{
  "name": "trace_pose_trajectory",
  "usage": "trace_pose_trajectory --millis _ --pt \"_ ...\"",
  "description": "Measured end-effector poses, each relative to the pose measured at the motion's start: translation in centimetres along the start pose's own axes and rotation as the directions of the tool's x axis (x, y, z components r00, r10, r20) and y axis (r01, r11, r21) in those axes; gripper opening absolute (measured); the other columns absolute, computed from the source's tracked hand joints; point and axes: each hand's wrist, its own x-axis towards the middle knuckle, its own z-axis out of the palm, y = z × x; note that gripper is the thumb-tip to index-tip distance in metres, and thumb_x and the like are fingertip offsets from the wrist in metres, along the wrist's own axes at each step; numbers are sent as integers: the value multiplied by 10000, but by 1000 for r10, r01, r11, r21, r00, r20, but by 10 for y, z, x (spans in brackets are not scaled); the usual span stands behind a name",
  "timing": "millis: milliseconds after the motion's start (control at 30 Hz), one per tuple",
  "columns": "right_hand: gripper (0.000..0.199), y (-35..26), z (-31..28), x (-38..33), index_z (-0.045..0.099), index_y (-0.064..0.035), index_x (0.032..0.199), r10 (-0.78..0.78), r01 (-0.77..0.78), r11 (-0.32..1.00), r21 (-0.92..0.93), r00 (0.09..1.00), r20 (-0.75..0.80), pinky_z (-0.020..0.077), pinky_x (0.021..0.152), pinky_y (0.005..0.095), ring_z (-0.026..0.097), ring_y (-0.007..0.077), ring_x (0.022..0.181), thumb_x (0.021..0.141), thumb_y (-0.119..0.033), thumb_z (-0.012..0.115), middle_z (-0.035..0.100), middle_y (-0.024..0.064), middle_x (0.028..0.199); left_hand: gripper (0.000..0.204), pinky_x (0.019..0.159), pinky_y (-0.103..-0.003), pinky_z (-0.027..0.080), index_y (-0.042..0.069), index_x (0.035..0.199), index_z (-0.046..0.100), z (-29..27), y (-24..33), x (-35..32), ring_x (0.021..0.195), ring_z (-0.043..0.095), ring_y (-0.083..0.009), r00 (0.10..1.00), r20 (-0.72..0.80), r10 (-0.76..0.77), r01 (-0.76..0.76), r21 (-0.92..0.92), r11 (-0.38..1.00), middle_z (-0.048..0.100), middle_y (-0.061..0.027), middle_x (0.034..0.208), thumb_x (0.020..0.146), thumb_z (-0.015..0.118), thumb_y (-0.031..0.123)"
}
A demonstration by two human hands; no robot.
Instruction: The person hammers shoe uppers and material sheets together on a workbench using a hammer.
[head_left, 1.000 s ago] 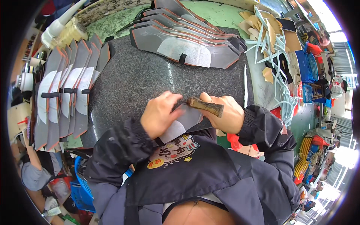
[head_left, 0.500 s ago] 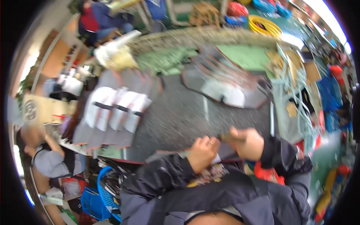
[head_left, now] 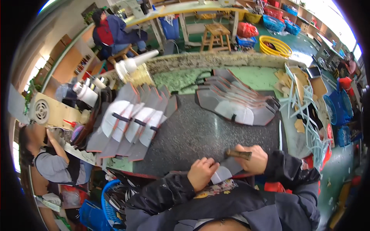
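Observation:
My right hand [head_left: 256,161] is closed around a hammer with a worn brown head [head_left: 239,154], held just above the near edge of the dark table slab [head_left: 185,131]. Beneath it lies a flat grey piece with a white patch [head_left: 221,175], like a cut shoe part. My left hand [head_left: 202,174] rests at the left end of this piece, fingers curled onto its edge. On the slab's left, several similar grey pieces with white patches and black tabs [head_left: 131,119] overlap in a fan. Another overlapping stack [head_left: 239,104] lies at the far right of the slab.
Pale strips and brown scraps [head_left: 306,104] heap on the right. White containers [head_left: 85,94] and a beige machine [head_left: 54,111] stand left. A blue basket [head_left: 110,200] is beside me at lower left. Another person [head_left: 58,165] works at the left; one sits [head_left: 115,32] farther back.
The view has tilted up and steadied, so the table sits lower in it. More of the grey piece shows between my hands. The hammer stays in my right hand.

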Motion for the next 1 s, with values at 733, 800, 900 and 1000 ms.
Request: trace_pose_trajectory --millis 733,800,900,1000 --pt "217 -12 -11 -3 478 -58 1021 123 -123 992 -12 991 50 490 534 455 620 375 623 857 -129 601 584 178 685 180 645 -370 496 35 961 659 26 -13 35 737 620 -289 975 -102 -197 172 -216 961 622 -107 802 801 674 118" --pt "196 -6 -6 -9 491 -66 1027 235 -239 969 68 970 62 479 536 452 611 394 621 862 -116 583 586 156 663 283 665 -368 507 28 1033 673 -5 -29 31 741 631 -292 917 236 -320 393 -408 824 640 -125 817 777 704 146" --pt "214 20 -9 -2 586 -26 1065 -40 52 987 153 996 -82 485 579 408 609 383 689 872 -118 588 597 171 827 234 658 -366 512 59 986 683 2 -22 14 762 625 -244 986 16 -168 168 -206 964 625 -68 850 757 699 103" --pt "212 6 -27 7 589 -21 1073 39 -23 995 93 984 -172 490 604 393 614 371 718 873 -90 580 586 176 864 296 661 -355 509 79 1019 668 6 -17 6 786 600 -231 997 -21 -73 72 -47 996 609 -40 915 723 683 67"
